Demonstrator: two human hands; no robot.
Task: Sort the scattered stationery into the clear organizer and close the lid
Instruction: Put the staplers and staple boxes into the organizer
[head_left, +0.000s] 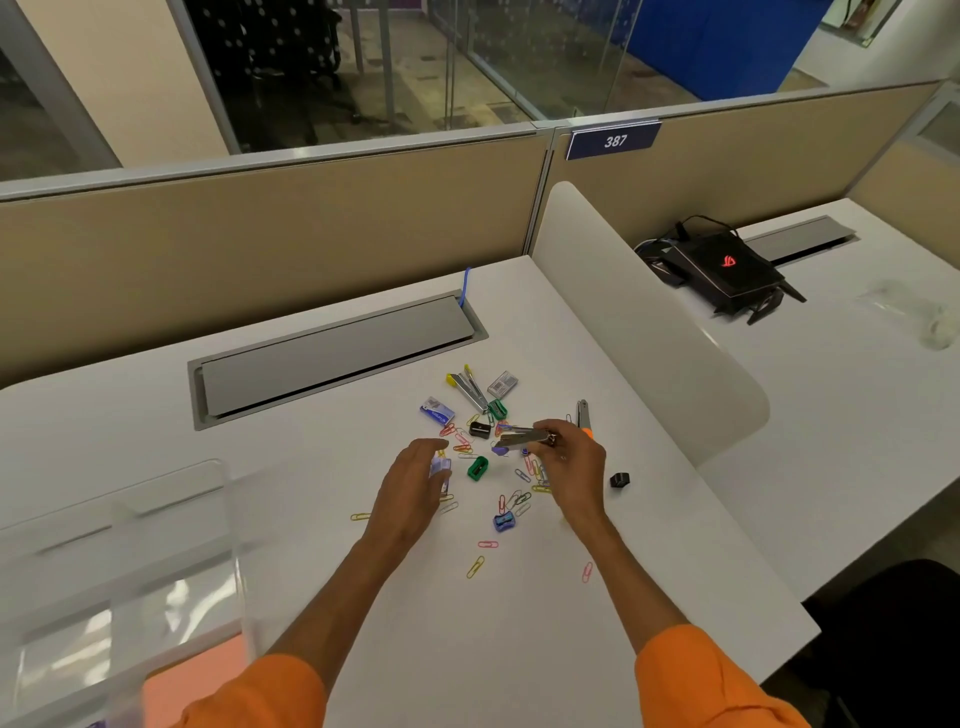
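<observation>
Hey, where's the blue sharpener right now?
Head view: the blue sharpener lies on the desk between the wrists, nearer the right hand, among paper clips.

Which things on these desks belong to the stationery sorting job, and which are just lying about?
Job: clear organizer, paper clips, green sharpener, blue sharpener, yellow stapler, blue staple box, silver stapler gripped by right hand, small box held by left hand.

Lying about: black router, plastic bag, 387 sign.
</observation>
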